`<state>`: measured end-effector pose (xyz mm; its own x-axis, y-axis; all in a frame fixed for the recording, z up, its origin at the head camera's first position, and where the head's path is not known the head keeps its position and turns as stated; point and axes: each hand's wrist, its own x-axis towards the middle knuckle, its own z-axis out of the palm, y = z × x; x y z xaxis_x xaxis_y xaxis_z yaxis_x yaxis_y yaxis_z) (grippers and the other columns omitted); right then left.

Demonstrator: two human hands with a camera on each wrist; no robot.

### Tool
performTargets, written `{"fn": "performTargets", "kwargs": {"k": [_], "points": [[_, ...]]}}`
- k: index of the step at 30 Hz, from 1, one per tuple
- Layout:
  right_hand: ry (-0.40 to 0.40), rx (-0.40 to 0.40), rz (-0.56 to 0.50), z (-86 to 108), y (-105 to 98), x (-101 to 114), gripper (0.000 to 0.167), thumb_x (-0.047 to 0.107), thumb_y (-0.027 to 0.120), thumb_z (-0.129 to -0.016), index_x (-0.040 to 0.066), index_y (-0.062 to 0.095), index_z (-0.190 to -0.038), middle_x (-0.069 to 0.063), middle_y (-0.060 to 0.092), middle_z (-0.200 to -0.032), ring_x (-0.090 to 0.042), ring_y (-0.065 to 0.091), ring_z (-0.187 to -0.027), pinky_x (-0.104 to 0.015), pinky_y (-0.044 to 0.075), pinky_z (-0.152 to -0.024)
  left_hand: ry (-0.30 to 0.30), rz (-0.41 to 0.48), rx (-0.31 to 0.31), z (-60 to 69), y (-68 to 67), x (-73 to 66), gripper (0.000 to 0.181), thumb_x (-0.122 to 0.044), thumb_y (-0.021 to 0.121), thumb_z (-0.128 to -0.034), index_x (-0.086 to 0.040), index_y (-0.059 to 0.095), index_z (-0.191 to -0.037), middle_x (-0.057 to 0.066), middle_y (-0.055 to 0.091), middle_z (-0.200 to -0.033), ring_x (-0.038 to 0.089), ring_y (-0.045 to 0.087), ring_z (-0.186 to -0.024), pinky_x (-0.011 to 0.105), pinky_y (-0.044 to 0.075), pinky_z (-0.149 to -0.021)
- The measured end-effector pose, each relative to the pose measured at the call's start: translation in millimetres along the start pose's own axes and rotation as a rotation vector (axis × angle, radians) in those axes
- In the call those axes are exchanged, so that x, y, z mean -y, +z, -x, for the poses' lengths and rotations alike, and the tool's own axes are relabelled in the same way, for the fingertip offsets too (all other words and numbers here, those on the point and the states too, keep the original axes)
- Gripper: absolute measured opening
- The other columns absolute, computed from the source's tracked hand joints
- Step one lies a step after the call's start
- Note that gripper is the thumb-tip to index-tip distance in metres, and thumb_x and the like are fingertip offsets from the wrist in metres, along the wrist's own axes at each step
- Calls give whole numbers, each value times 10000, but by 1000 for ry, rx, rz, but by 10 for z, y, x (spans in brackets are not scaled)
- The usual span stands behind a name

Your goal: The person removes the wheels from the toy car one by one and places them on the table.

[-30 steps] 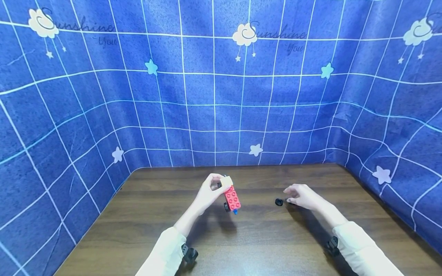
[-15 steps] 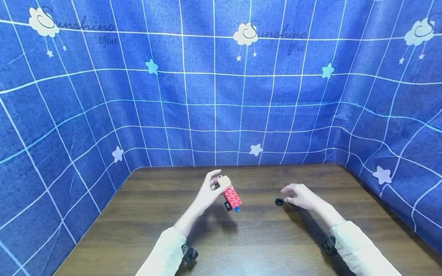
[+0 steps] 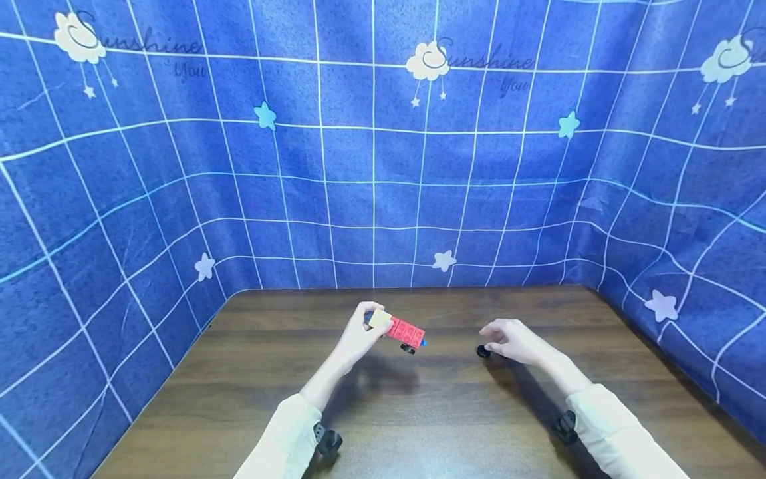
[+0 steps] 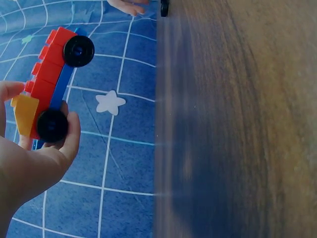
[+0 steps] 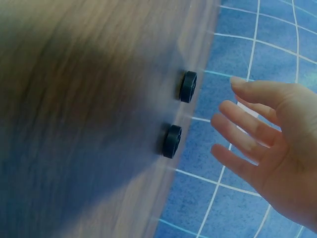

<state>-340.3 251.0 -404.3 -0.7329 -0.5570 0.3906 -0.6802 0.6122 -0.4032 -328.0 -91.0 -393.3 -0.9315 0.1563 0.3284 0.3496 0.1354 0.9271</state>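
My left hand (image 3: 356, 340) grips the yellow end of a toy car (image 3: 409, 333) and holds it up off the table. In the left wrist view the toy car (image 4: 49, 74) shows red studded bricks, a yellow brick, a blue base and two black wheels on the side facing that camera. Its far side is hidden there. Over the table to the right, my right hand (image 3: 516, 341) hovers with spread, slightly bent fingers and nothing in them. Beneath it lies a loose black wheel (image 5: 188, 87), with a second black wheel (image 5: 172, 142) beside it. The head view shows only one loose wheel (image 3: 483, 351).
A brown wood-grain table (image 3: 443, 412) lies under both hands. Behind it and along both sides hangs a blue curtain (image 3: 371, 153) with white grid lines, clouds and stars. Each wrist carries a black camera (image 3: 328, 442).
The toy car has turned in my left hand's grip, its front end swinging up and to the right. My right hand has shifted slightly left, over the loose wheel.
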Motion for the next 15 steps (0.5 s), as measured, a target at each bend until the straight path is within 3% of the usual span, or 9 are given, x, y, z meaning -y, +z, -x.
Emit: {"fn": "performTargets", "kwargs": {"k": [9,15], "points": [[-22,-10,36,-36,11,60,215,-11,675,-788,-90,632,-983,-218,672,-961,-328,669,-842,-380,536,-754,3,-60,-45,2,0,30,346,-103,690,-810,0,455,-1042,65,503,-916,92,480,-721,210,429,-623],[-18,-12,48,-77,4,113,219,-9,676,-787,-70,640,-994,-202,677,-946,-287,669,-836,-372,528,-756,9,-33,-27,3,-12,20,302,-52,693,-799,17,453,-968,161,559,-1028,65,511,-749,196,453,-636]]}}
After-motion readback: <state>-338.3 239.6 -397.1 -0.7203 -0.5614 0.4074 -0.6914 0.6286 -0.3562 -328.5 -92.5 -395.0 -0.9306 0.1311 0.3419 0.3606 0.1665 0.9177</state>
